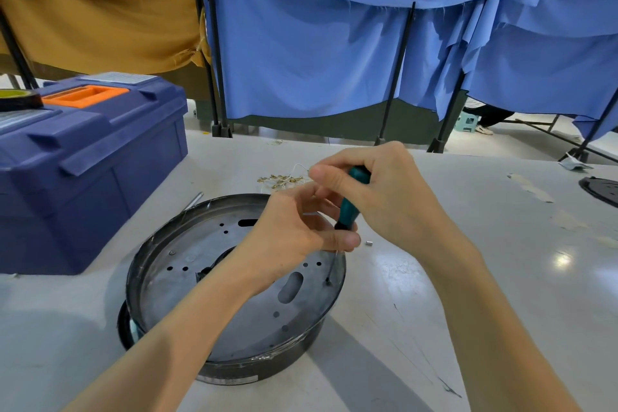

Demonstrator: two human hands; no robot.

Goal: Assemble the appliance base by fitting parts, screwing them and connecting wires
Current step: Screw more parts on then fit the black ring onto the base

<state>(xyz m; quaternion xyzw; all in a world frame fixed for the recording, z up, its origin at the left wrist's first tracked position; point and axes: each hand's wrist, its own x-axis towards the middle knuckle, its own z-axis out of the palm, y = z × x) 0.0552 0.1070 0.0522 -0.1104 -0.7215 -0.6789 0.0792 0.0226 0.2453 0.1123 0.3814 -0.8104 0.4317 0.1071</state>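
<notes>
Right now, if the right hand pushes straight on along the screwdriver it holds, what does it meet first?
The small screw near the right rim of the round metal base plate. The screwdriver in the right hand aims down at it; the tip seems to touch it, though depth is unclear.

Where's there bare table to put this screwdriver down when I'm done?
Bare table lies in front of the toolbox, left of the base. More lies right of your right hand, before the dark disc. Behind the base it is crowded: brass bits and a rod.
</notes>
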